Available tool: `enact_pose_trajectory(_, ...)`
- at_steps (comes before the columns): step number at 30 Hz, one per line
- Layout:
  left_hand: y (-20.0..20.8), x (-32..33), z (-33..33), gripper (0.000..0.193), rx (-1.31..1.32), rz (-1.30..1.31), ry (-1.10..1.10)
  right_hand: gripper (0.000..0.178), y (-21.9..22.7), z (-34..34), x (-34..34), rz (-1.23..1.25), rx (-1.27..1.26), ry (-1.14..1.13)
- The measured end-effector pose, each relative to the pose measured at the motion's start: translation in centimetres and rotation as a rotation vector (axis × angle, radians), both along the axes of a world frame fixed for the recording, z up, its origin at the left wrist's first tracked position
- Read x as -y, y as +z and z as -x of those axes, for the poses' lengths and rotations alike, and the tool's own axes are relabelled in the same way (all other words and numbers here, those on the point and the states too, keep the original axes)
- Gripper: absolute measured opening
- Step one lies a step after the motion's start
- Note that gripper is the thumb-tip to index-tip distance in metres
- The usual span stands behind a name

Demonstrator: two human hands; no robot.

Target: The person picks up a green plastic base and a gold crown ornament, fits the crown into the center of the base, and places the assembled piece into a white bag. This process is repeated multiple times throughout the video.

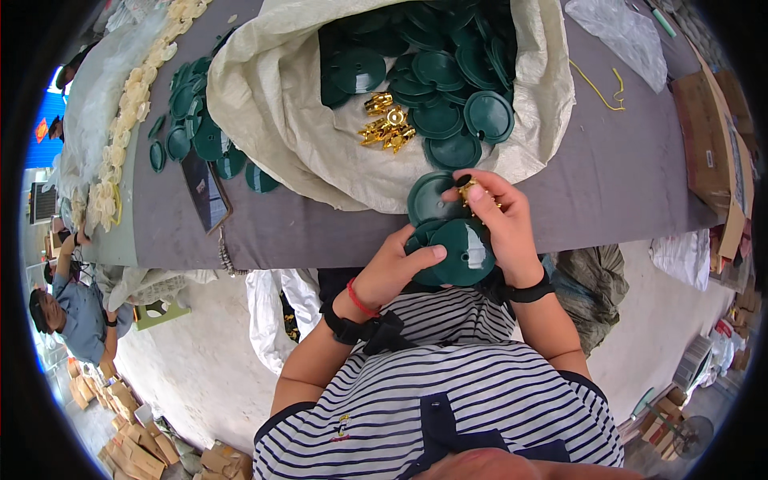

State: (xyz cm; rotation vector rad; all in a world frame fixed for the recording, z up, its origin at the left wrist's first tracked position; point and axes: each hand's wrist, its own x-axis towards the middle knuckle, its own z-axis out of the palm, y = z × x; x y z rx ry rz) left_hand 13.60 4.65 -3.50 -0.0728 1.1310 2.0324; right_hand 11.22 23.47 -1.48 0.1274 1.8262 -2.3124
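My left hand (pixel 390 268) is closed on several dark green plastic discs (pixel 454 250), thumb on top, above the table's near edge. One of them has a pale strip and a small centre hole. Just beyond, another green disc (pixel 430 196) sits at the sack's mouth; whether my left hand holds it too is unclear. Between the fingertips of my right hand (pixel 508 228) are small gold pieces (pixel 467 186), one with a dark round end. An open whitish woven sack (pixel 268 104) lies in front, with many green discs (pixel 438 72) and a cluster of shiny gold pieces (pixel 390 128) inside.
More green discs (pixel 206 138) lie left of the sack, beside a dark phone-like tablet (pixel 206 192) with a beaded strap. A yellow wire (pixel 612 104) and clear plastic (pixel 628 40) are at right on the grey table (pixel 616 176). Cardboard boxes (pixel 708 144) stand right; another person (pixel 76 308) works far left.
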Motion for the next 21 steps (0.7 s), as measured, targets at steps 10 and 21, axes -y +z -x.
enact_pose_trajectory(10, 0.6, 0.0, 0.6, 0.044, 0.161, -0.264, 0.221, 0.044, 1.2, -3.0, -0.7, -0.805, -1.204, 0.161)
enact_pose_trajectory(21, 0.7, -0.9, 0.6, 0.076, 0.292, -0.399, 0.247, 0.040, 0.5, -4.5, 0.5, -0.682, -1.120, 0.312)
